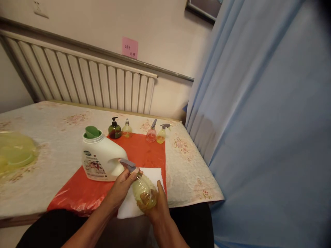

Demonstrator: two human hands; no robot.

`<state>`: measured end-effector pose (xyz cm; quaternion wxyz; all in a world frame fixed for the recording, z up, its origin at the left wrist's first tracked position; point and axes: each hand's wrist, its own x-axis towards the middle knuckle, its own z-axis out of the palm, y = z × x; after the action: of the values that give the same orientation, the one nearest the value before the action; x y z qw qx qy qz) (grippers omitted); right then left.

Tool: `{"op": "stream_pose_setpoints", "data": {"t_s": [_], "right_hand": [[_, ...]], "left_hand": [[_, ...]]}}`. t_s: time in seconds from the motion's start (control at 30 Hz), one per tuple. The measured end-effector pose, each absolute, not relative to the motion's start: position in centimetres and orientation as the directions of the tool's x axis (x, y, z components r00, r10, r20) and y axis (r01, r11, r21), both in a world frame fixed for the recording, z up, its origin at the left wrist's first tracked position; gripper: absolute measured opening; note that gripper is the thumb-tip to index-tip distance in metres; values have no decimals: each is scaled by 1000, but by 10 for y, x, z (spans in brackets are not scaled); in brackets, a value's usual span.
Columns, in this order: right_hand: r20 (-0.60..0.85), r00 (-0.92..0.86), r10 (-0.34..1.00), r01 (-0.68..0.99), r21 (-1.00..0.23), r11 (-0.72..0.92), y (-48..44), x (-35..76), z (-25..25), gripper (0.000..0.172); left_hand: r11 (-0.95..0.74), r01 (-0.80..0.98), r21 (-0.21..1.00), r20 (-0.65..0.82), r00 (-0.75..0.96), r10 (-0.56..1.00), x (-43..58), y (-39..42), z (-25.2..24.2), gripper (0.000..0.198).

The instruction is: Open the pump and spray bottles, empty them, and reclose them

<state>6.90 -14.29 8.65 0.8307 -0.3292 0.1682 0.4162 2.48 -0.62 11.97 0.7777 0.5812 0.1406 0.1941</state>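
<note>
A clear, ribbed spray bottle (144, 191) with amber liquid at its bottom is tilted between my two hands. My left hand (124, 179) is closed round its neck, just under the grey trigger head (129, 165). Lower down, my right hand (160, 205) wraps the base from the right side. Beneath the bottle lies a folded white cloth (129, 208) on a red plastic sheet (144, 153). To the left stands a big white jug (100, 155) with a flower label, a green funnel or scoop (92, 132) sitting in its open mouth.
Behind the sheet are a dark green pump bottle (114, 131), a clear bottle (127, 130), a pink spray bottle (151, 135) and a yellow spray bottle (161, 135). A yellow translucent basin (17, 153) is at far left. A blue curtain (258, 137) hangs at right.
</note>
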Motion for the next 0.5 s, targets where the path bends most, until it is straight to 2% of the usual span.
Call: {"op": "stream_pose_setpoints", "data": {"t_s": [0.1,0.13,0.2,0.27,0.37,0.5], "right_hand": [[-384,784,487,-618,-556,556,-141,60,81,53],[-292,852,435,-513,-634,579,-140,57,78,57],[-101,942,321,-277,-773,570,-139,50,74,76],[19,964,266,-122,-856,503,-140,46,72,84],[11,947,322,-144,-880,452,-141,42,74,77],[-138,876,463,-374,-800,469,-143,39,86,74]], "left_hand": [[366,-198,909,-51,819,571,28,-2,113,44],[407,-232,884,-64,800,596,28,-1,112,44],[477,-291,829,-77,786,613,27,2,114,40],[524,-315,791,-74,802,593,23,4,118,37],[555,-311,772,-50,840,541,15,7,126,35],[563,-286,775,-17,882,471,7,11,131,32]]}}
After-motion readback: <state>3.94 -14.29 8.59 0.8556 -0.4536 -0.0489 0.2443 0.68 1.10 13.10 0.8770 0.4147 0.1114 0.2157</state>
